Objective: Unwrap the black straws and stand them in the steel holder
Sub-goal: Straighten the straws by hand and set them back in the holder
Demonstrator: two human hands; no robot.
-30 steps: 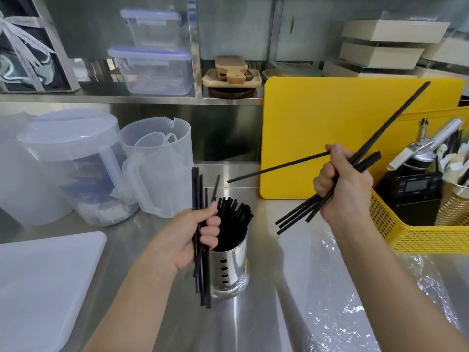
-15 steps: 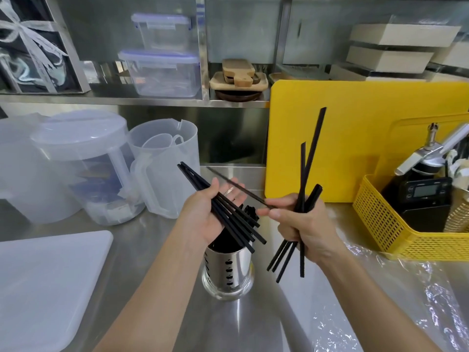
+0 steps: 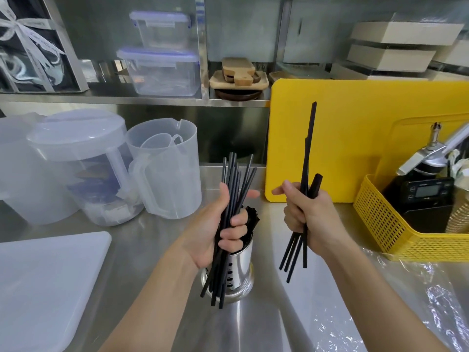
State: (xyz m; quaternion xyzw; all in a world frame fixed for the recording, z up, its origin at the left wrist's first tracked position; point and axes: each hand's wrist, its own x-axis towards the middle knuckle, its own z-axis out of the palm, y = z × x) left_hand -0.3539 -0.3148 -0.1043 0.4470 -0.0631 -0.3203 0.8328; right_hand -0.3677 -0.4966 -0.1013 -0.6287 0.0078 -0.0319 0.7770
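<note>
We see the left hand (image 3: 215, 232) clamped on a bundle of thin black plastic straws (image 3: 234, 189) before the shiny cylindrical steel holder (image 3: 239, 271); the right hand (image 3: 308, 214) grips fewer straws (image 3: 308, 153) beside it, over a steel tabletop (image 3: 157, 240) below shelving.

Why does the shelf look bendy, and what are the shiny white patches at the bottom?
In the head view, the wide-angle lens bows the shelf and tilts the edges; the white patches are glare off the crinkled plastic wrap and steel counter; hands and straws look sharp, not blurred.
</note>
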